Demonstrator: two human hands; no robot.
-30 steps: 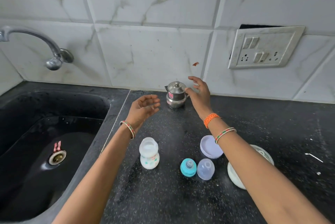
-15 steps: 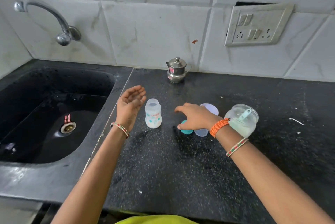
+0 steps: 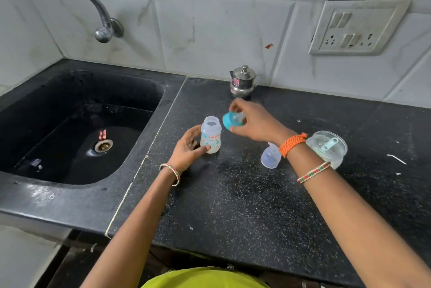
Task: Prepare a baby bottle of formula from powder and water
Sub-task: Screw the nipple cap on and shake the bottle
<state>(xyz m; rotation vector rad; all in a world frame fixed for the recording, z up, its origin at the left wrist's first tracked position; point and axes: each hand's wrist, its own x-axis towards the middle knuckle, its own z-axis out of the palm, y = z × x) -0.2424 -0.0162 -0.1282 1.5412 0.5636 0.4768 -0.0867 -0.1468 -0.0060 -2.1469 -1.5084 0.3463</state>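
Observation:
A small clear baby bottle (image 3: 211,135) with printed shapes stands upright and uncapped on the black counter (image 3: 233,194). My left hand (image 3: 187,148) grips its lower left side. My right hand (image 3: 253,122) holds the teal collar with its teat (image 3: 229,121) tilted in the air, just right of the bottle's mouth. The clear dome cap (image 3: 270,157) lies on the counter under my right wrist. A clear powder container (image 3: 327,148) with a pale scoop inside sits to the right.
A small steel lidded pot (image 3: 242,82) stands at the back by the tiled wall. A black sink (image 3: 77,129) with a wall tap (image 3: 98,12) fills the left. A switch and socket plate (image 3: 356,27) is on the wall at right.
My right hand came back from the steel pot, picked the teal teat collar off the counter and lifted it beside the bottle. My left hand closed on the bottle.

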